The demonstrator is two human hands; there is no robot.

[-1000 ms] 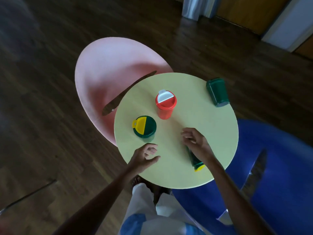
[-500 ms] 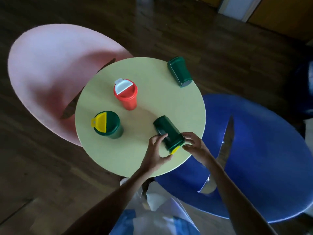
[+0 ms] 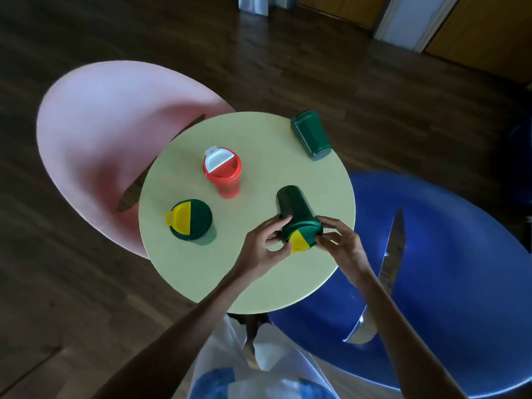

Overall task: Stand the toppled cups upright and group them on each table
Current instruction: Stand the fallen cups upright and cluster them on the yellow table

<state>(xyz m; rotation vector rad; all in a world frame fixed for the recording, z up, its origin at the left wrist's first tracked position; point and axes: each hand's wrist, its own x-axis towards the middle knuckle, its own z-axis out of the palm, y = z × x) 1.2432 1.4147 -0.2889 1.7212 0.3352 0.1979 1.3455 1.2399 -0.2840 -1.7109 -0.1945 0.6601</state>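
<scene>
Hidden: far green cup [image 3: 311, 135], lid end unclear.
Fingers: left hand [image 3: 263, 249] and right hand [image 3: 342, 246] pinching tilted green cup [image 3: 298, 220], near right.
Surface: round yellow surface [image 3: 259, 283]; red cup [image 3: 223, 171], yellow-lidded cup [image 3: 191, 221] upright.
Room: pink chair [image 3: 109, 133] left, blue chair [image 3: 449, 254] right.

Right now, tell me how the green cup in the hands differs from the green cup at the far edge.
The held cup is tilted, gripped by left hand and right hand; the far cup lies untouched on the table. The held cup's yellow-flap lid faces the camera; the far cup's end looks grey. Both are dark green and not upright.
</scene>
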